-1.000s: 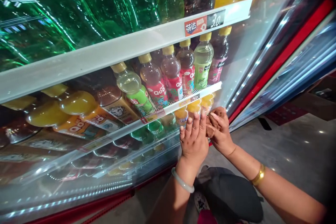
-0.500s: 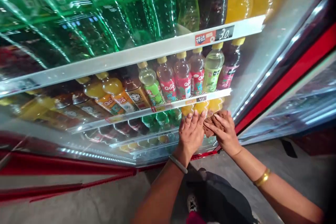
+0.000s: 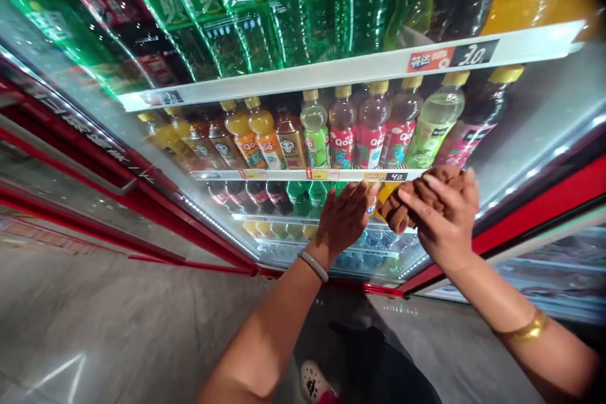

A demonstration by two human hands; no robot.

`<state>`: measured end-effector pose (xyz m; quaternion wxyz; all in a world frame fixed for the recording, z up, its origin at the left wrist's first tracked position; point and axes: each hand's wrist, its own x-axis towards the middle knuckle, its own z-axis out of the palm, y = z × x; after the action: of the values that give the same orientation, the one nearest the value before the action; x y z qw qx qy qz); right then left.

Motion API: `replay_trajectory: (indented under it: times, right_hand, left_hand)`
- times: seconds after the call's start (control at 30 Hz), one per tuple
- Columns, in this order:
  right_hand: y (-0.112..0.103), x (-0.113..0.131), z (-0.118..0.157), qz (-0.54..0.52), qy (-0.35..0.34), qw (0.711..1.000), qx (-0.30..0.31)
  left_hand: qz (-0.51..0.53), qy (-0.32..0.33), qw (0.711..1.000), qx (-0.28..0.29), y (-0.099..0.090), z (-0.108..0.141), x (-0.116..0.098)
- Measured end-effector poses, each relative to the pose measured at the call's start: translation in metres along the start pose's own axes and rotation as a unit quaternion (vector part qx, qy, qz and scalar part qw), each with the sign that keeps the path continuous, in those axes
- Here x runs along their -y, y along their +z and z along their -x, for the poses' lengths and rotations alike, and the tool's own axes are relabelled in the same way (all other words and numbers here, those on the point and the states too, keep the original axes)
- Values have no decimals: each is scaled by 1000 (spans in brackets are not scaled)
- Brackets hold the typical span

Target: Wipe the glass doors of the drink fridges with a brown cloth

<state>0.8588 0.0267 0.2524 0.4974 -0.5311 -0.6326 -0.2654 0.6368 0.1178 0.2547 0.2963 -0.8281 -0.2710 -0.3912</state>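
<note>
My right hand (image 3: 449,224) is closed around a bunched brown cloth (image 3: 396,213), whose folds stick out past the fingers on both sides. To its left, my left hand (image 3: 343,219) holds nothing, with its fingers stretched out towards the lit drinks fridge. Both hands are in front of the fridge's glass door; whether the left fingertips touch the glass, I cannot tell. Right behind them runs a white shelf edge with a price tag (image 3: 386,177). Small Qoo bottles (image 3: 343,139) with yellow caps stand on that shelf.
Large green bottles (image 3: 237,25) fill the upper shelf above a white shelf edge (image 3: 303,76). Red door frames border the fridge at left (image 3: 199,227) and right (image 3: 534,208). Below lie the grey floor (image 3: 118,309) and a light shoe (image 3: 315,382).
The view has swung, showing more of the fridge's left side and floor. My right hand has moved right with the cloth, widening the gap to my left hand.
</note>
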Motion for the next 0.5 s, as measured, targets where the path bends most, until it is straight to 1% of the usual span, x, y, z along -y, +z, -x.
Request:
replay_trajectory:
  times: [0.03, 0.07, 0.17, 0.2, 0.27, 0.33, 0.4, 0.47, 0.5]
  right_hand:
    - [4, 2, -4, 23, -17, 1000, -12]
    - [10, 6, -5, 47, -45, 998, -12]
    - [30, 23, 4, 97, -119, 988, 20]
    - [35, 30, 8, 107, -134, 985, 29]
    - [42, 41, 11, 125, -145, 981, 30]
    - [46, 52, 6, 143, -133, 981, 9]
    - [54, 65, -2, 155, -98, 982, -46]
    - [66, 80, -8, 164, -46, 979, -108]
    - [73, 87, -10, 166, -26, 978, -126]
  left_hand:
    - [-1, -5, 1000, -3, -2, -1, 6]
    - [0, -12, 1000, -4, -4, -2, 12]
    - [13, -12, 1000, -11, -8, -4, 27]
    - [17, -6, 1000, -23, -8, -4, 30]
    - [23, 12, 999, -43, -8, -2, 36]
    - [27, 24, 998, -58, -6, 0, 41]
    - [34, 27, 997, -69, -4, 3, 46]
    - [49, 25, 996, -76, -3, 6, 50]
    - [57, 26, 995, -76, -2, 7, 51]
